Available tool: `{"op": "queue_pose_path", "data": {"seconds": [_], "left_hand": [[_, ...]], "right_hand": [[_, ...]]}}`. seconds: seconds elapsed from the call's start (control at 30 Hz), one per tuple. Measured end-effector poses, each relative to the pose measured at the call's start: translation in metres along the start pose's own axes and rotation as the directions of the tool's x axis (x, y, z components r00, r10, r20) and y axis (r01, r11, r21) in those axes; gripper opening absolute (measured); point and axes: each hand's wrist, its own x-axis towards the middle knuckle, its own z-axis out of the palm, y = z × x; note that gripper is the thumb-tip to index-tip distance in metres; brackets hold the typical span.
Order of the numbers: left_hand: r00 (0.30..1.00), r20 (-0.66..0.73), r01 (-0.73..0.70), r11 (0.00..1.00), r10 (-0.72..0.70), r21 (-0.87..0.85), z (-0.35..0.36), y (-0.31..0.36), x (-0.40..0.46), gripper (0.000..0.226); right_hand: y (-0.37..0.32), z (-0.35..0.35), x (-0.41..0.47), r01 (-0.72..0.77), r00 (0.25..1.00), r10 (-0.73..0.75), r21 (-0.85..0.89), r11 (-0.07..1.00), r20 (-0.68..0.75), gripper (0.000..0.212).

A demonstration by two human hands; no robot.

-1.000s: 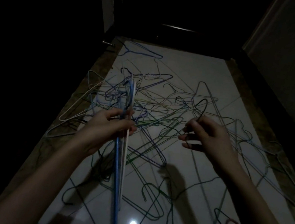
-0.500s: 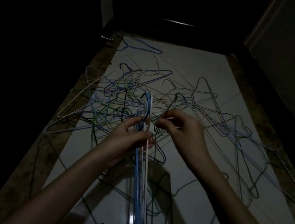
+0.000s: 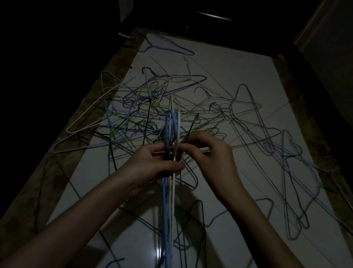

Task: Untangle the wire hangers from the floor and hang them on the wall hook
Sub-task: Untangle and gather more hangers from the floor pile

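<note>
Hangers (image 3: 166,193): left grip (image 3: 154,165) clamps my bundle, right grip (image 3: 208,153) has swung in pinching a dark one (image 3: 191,129) to add.

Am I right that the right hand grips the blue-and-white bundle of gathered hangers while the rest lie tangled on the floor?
Not quite: the head view shows the left hand gripping the gathered hangers; the right hand pinches a dark hanger beside them. The rest lie tangled on the floor.
</note>
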Motion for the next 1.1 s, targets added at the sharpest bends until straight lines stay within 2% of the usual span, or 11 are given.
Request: {"op": "queue_pose_path", "data": {"seconds": [0.13,0.27,0.47,0.57,0.6,0.67,0.77,0.83,0.93,1.03,1.1], "left_hand": [[1.000,-0.007,0.014,0.998,-0.014,0.060,-0.005,-0.001,0.002,0.029],[0.998,-0.061,0.029,1.000,-0.028,0.007,-0.011,-0.002,0.003,0.021],[0.995,-0.098,0.023,1.000,-0.023,0.005,-0.018,-0.006,0.006,0.020],[0.992,-0.125,0.017,1.000,-0.015,0.008,-0.023,-0.005,0.007,0.020],[0.992,-0.128,0.015,1.000,-0.015,-0.001,-0.025,-0.005,0.007,0.020],[0.993,-0.119,0.012,1.000,-0.013,-0.008,-0.029,-0.004,0.007,0.020],[0.993,-0.119,0.000,0.999,0.006,0.046,-0.037,-0.003,0.005,0.019],[0.990,-0.137,-0.009,0.999,0.016,0.053,-0.045,-0.001,0.003,0.020],[0.987,-0.156,-0.018,0.996,0.031,0.088,-0.054,0.002,-0.001,0.021],[0.984,-0.175,-0.016,0.991,0.040,0.136,-0.062,0.003,-0.005,0.022],[0.982,-0.183,-0.012,0.990,0.038,0.143,-0.067,0.003,-0.008,0.021]], "right_hand": [[0.012,-0.001,-0.004,-0.039,0.998,0.036,0.051,0.998,0.043,0.005],[0.049,0.000,-0.016,-0.191,0.982,0.190,0.126,0.974,0.023,0.007],[0.116,0.025,-0.053,-0.457,0.881,0.448,0.024,0.889,0.154,0.013],[0.127,0.040,-0.066,-0.493,0.834,0.488,-0.050,0.869,0.259,0.001],[0.127,0.045,-0.069,-0.498,0.821,0.492,-0.057,0.865,0.289,0.006],[0.126,0.054,-0.073,-0.455,0.827,0.467,-0.115,0.883,0.315,0.016],[0.121,0.067,-0.075,-0.265,0.920,0.326,-0.267,0.926,0.219,0.023],[0.114,0.072,-0.076,-0.196,0.952,0.252,-0.285,0.938,0.174,0.023],[0.105,0.084,-0.080,-0.108,0.926,0.218,-0.338,0.935,0.307,0.029],[0.103,0.101,-0.086,0.042,0.880,0.213,-0.518,0.855,0.423,0.041],[0.102,0.107,-0.089,0.111,0.865,0.196,-0.556,0.824,0.462,0.033]]}}
